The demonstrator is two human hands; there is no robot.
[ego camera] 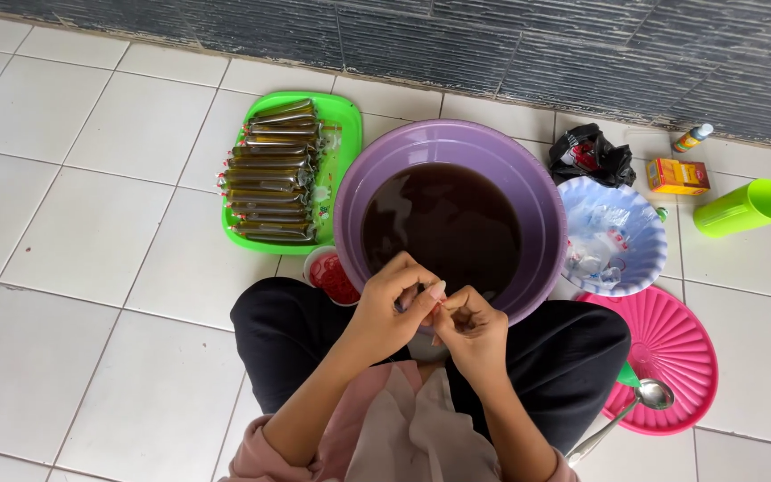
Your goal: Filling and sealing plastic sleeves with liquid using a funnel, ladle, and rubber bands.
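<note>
Over the near rim of the purple basin, both hands, left hand and right hand, are pinching shut on a small, limp plastic pouch, likely light, slippery, best gripped at its neck.

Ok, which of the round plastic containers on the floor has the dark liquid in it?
The big purple basin right in front of the hands. The smaller blue-and-white bowl beside it holds clear plastic bags, and the pink lid carries only a ladle.
</note>
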